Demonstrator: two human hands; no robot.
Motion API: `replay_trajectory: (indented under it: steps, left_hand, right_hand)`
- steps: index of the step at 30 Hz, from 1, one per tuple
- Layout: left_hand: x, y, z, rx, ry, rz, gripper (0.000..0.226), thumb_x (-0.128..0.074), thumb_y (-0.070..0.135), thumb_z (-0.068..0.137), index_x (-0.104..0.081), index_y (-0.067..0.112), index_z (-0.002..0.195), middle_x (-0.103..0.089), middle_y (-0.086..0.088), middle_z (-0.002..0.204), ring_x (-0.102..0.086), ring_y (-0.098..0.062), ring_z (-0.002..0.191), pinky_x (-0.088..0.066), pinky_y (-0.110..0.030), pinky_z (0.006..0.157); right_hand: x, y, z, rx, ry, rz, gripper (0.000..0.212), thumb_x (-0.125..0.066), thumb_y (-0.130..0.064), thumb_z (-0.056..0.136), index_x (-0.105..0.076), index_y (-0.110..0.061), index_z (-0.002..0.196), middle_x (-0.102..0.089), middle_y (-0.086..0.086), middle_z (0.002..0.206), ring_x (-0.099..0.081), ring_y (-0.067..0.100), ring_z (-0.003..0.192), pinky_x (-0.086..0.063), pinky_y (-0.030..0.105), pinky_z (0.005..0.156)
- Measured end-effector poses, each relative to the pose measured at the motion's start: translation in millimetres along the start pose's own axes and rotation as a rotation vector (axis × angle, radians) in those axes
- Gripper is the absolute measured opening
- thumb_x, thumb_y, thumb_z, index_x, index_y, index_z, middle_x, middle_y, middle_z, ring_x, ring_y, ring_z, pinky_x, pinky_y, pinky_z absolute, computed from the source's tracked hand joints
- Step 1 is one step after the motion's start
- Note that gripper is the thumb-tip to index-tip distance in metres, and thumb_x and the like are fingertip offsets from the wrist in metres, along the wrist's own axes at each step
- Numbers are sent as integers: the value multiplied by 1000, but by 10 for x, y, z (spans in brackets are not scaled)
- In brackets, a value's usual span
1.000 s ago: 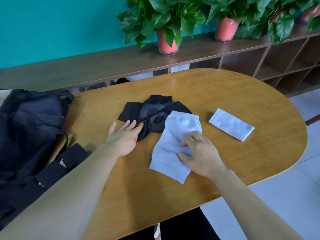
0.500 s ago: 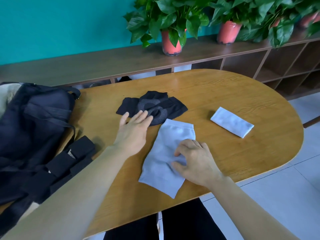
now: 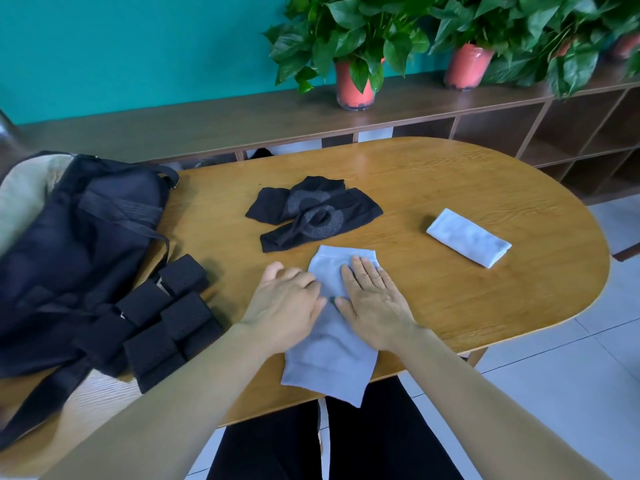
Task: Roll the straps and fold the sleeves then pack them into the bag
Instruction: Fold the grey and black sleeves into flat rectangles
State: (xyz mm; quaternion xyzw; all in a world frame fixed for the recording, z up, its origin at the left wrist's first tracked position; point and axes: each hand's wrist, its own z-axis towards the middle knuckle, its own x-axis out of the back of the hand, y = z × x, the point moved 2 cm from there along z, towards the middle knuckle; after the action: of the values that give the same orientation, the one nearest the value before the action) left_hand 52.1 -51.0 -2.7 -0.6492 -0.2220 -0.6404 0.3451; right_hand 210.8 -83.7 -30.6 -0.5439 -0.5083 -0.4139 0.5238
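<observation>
On desk, near edge: grey sleeve (image 3: 329, 362) lies flat, running away from you; near end hangs over the desk (image 3: 450, 188) rim.
L hand: your L hand (image 3: 284, 306) sits palm-down on the sleeve's left edge; fingers (image 3: 304, 282) released, roughly straight, gripping nothing.
R hand: your R hand (image 3: 374, 303) lies flat on the sleeve's right half; fingers (image 3: 363, 271) straight, slightly spread, pressing cloth, no grip.
Thumbs: nearly meet over the sleeve's middle.
Black sleeves: 2 black sleeves (image 3: 311, 213) w/ grey ring patches, overlapping, just beyond the grey one.
Folded sleeve: folded sleeve (image 3: 468, 237), pale grey, to your right, well apart from both hands.
Straps: rolled black straps (image 3: 166, 320) bunched at left, near your L forearm.
Bag: black bag (image 3: 79, 244) on the desk's left end, straps right against it.
Behind: shelf (image 3: 207, 119) w/ potted plants (image 3: 356, 46).
</observation>
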Motion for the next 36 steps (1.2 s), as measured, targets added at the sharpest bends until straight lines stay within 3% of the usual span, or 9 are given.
replay_trajectory:
  steps: [2,5,7,9,19,22,27,31,36]
  left_hand:
    - [3,-47,32,27,54,-11,65,-8,44,89,-59,17,119,-60,3,123,-51,-17,117,-17,-36,103]
    - [-56,-38,112,14,-24,-53,84,5,56,85,-18,9,151,-15,-4,159,-10,-17,147,1,-36,117]
    - [-157,-19,135,8,-105,-81,89,17,61,80,5,9,151,6,-5,160,11,-15,147,14,-36,116]
    - [-253,-37,124,37,-147,-112,95,21,66,75,11,9,150,12,-6,160,17,-14,145,18,-35,115]
    - [-326,-42,91,115,-213,-52,100,16,76,75,14,8,150,16,-7,159,19,-17,145,16,-43,116]
    - [-289,-25,101,132,-241,-64,95,16,71,78,15,9,149,16,-7,159,19,-16,145,19,-43,115]
    - [-209,-53,-50,187,-188,-138,88,24,59,77,16,10,149,18,-4,158,23,-13,143,22,-42,114]
    - [-146,97,-285,177,-136,-189,87,26,53,72,19,13,148,23,-1,157,25,-9,142,23,-40,113]
    - [-259,264,-484,141,-139,-196,87,28,58,75,17,14,149,22,1,157,28,-6,139,27,-38,110]
  right_hand:
    - [-34,6,70,24,-5,-40,93,23,-61,70,9,-15,150,16,6,158,19,18,144,13,35,117]
    - [-47,-11,134,98,-7,-58,92,22,-67,74,11,-17,150,18,5,157,21,16,143,14,35,117]
    - [-32,-17,144,146,-18,-80,90,22,-66,73,14,-18,149,21,3,157,23,13,142,17,32,115]
    - [-23,22,162,168,-27,-87,90,23,-69,73,15,-20,149,23,-1,156,25,11,141,18,30,114]
    - [-3,213,267,94,-27,-83,83,12,-64,80,16,-18,149,21,-4,156,22,8,142,12,34,117]
    - [23,212,292,103,-39,-128,89,18,-66,74,15,-18,149,20,-2,157,21,9,142,12,37,117]
    - [133,211,-9,40,-22,-78,69,-2,-55,97,11,-13,150,20,0,157,22,11,142,12,37,117]
    - [68,29,-394,67,41,-35,81,14,-58,82,10,-13,150,18,0,157,21,9,142,14,34,117]
    - [-133,-171,-608,107,40,-44,78,10,-57,86,9,-14,150,17,0,157,20,10,143,18,31,113]
